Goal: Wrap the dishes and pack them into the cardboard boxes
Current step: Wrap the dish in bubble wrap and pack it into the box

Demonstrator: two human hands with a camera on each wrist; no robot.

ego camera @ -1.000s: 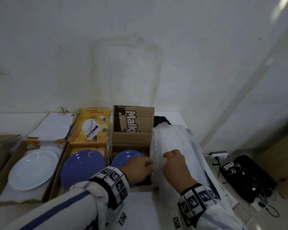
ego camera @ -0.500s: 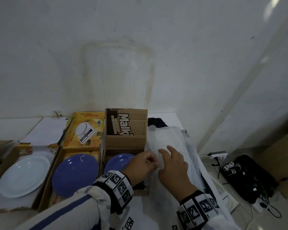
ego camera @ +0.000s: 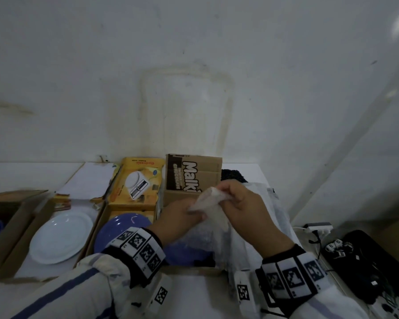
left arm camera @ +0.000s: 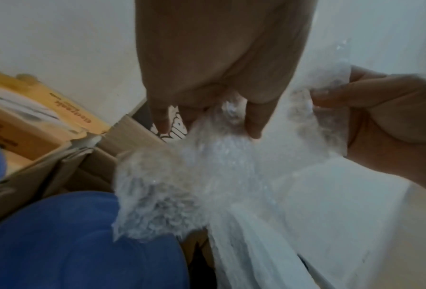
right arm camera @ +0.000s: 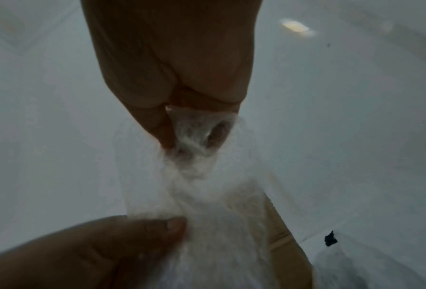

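Note:
Both hands hold up a sheet of clear bubble wrap (ego camera: pixel 213 203) above the brown cardboard box (ego camera: pixel 194 176) printed with white letters. My left hand (ego camera: pixel 182 217) pinches its lower left edge; the left wrist view shows those fingers (left arm camera: pixel 254 121) curled into the bubble wrap (left arm camera: pixel 207 166). My right hand (ego camera: pixel 242 203) pinches the upper corner, thumb and fingers (right arm camera: pixel 157 127) closed on the bubble wrap (right arm camera: pixel 194 176). A blue plate (ego camera: pixel 189 249) lies in that box under the wrap. Another blue plate (ego camera: pixel 115 231) sits in the yellow box (ego camera: pixel 134 180), and a white plate (ego camera: pixel 61 237) lies in a box at the left.
More bubble wrap (ego camera: pixel 272 208) lies heaped on the white table (ego camera: pixel 205 293) right of the boxes. An open cardboard box (ego camera: pixel 7 203) stands at the far left. A black bag (ego camera: pixel 369 261) and a power strip (ego camera: pixel 318 226) lie on the floor at the right.
Both hands have lifted a bubble wrap sheet off the heap, up and leftward over the brown box. The right hand went from resting flat on the wrap to pinching it.

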